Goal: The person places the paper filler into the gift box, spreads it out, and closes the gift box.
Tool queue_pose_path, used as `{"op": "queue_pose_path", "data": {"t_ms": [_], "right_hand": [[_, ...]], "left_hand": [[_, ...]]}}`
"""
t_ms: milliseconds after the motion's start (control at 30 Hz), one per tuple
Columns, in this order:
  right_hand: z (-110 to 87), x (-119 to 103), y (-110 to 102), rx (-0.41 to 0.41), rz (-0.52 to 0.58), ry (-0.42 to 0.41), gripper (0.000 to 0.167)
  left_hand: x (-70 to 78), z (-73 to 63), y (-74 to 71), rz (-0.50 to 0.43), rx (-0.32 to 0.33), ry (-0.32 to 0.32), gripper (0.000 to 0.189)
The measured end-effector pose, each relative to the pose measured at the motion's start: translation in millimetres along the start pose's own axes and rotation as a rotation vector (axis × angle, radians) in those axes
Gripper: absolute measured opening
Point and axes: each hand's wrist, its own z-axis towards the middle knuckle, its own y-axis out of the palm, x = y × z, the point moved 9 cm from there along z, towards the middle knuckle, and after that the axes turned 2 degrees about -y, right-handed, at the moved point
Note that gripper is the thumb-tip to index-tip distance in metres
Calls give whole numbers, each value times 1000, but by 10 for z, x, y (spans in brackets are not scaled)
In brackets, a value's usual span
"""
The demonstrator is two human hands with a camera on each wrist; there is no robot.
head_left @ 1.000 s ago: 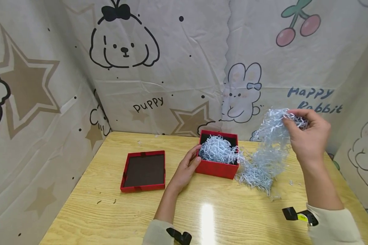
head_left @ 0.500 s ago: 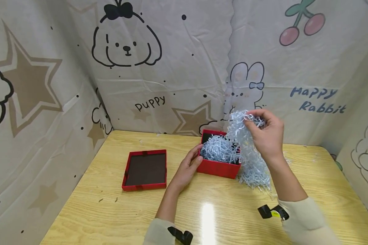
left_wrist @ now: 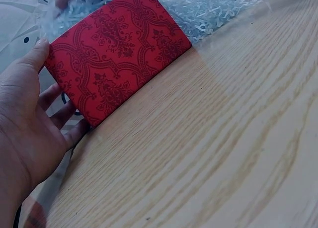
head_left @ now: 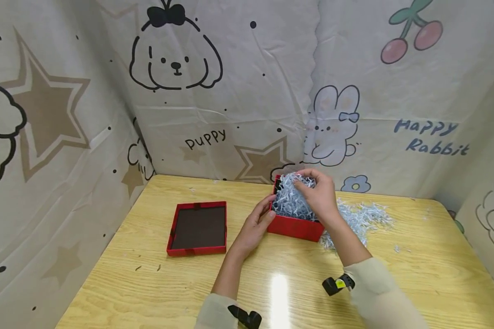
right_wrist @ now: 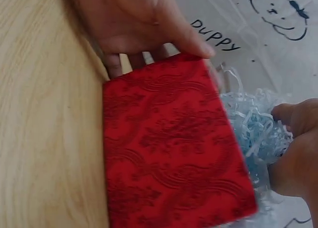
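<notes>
A red patterned gift box (head_left: 295, 227) stands uncovered on the table, heaped with pale blue shredded paper (head_left: 290, 201). My left hand (head_left: 252, 227) holds the box at its left side, thumb at the near left corner and fingers along the wall; the left wrist view shows the same hand (left_wrist: 30, 116) there. Over the box's right half, my right hand (head_left: 319, 194) grips a clump of the shredded paper at the opening. In the right wrist view, that clump (right_wrist: 256, 131) sits between the thumb and fingers, just above the rim. The box's inside is mostly hidden by paper.
The red lid (head_left: 197, 228) lies with its dark inside up, left of the box. More shredded paper (head_left: 364, 218) is spread on the table (head_left: 156, 292) to the right, partly behind my right forearm. A printed curtain (head_left: 238, 68) hangs behind the table.
My right hand has moved left and down with its clump of shredded paper, from above the right of the table to the box opening. The left hand stays on the box.
</notes>
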Motion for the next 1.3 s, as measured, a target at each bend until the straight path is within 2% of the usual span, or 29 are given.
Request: {"op": "queue_pose_path", "data": {"t_ms": [167, 367, 533, 667, 800, 933, 1000, 1100, 1300], "right_hand": [[13, 232, 142, -67, -51, 110, 20], [-22, 384, 180, -135, -149, 192, 23], [-36, 267, 125, -210, -154, 167, 31], [-37, 37, -1, -253, -87, 113, 36], [-38, -189, -147, -258, -35, 79, 36], [-69, -315, -260, -236, -23, 58, 33], [-94, -319, -273, -237, -17, 52, 32], [-134, -235, -195, -284, -3, 62, 30], [-206, 57, 152, -439, -3, 106, 27]], "left_hand": [[-1, 8, 11, 12, -3, -11, 51], [9, 34, 57, 12, -16, -5, 51], [16, 41, 81, 15, -18, -1, 50], [20, 48, 77, 16, -15, -4, 50], [36, 53, 60, 14, -9, -1, 50], [44, 42, 52, 13, -7, 4, 50], [43, 41, 51, 13, -8, 4, 50], [33, 42, 43, 15, -6, -2, 50], [-11, 13, 5, 22, 6, -10, 50]]}}
